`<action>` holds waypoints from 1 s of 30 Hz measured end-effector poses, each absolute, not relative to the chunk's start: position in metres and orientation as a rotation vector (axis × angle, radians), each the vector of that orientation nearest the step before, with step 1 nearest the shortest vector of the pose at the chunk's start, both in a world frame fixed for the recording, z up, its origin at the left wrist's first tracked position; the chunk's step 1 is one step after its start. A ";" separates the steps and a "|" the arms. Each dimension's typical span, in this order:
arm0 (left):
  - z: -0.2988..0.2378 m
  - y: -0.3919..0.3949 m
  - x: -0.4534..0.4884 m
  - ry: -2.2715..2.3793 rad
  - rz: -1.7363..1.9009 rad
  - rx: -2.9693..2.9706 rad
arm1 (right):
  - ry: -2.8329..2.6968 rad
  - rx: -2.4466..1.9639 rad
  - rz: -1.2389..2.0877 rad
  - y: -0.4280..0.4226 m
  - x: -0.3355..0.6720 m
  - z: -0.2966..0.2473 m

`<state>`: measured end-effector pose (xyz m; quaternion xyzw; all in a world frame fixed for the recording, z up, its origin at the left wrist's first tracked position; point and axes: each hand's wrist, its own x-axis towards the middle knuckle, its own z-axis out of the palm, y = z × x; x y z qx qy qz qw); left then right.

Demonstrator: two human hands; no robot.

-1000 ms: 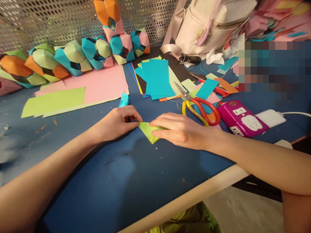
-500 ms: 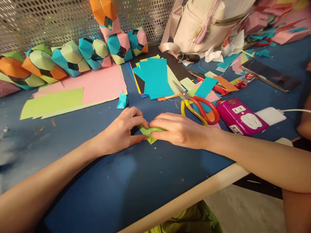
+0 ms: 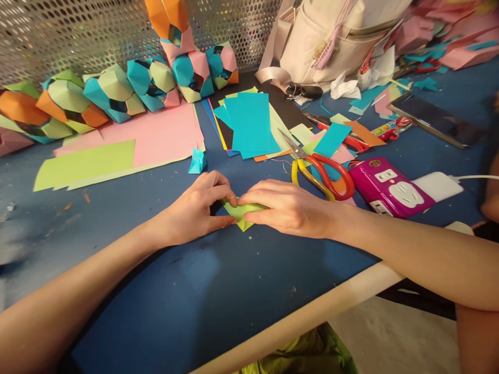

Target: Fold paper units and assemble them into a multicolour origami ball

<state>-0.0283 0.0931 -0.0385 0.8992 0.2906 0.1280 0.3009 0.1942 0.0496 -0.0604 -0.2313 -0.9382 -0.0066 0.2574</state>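
Observation:
A small piece of folded light-green paper lies low over the blue table, partly covered by my fingers. My left hand pinches its left side between thumb and fingers. Over its right side my right hand is closed, fingers together, pressing on the paper. The fingertips of both hands nearly meet at its upper edge. Just beyond my left hand sits a small folded blue paper piece. Scissors with red and yellow handles lie past my right hand, blades pointing away to the left.
Several folded-paper balls line the back along a perforated metal panel. Pink sheets, blue sheets, a purple power socket with a white plug, a phone and a pale bag lie around. Another person's arm shows at right.
Almost nothing differs. Both hands keep the same hold on the green paper, and the view has shifted very slightly.

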 end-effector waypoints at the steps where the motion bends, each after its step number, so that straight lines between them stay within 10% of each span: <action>1: -0.038 0.093 -0.028 0.769 0.341 2.386 | -2.545 -0.623 -0.015 0.050 0.194 -0.060; 30: -0.009 0.069 -0.026 0.624 0.218 2.667 | -2.698 -0.764 -0.033 0.040 0.192 -0.047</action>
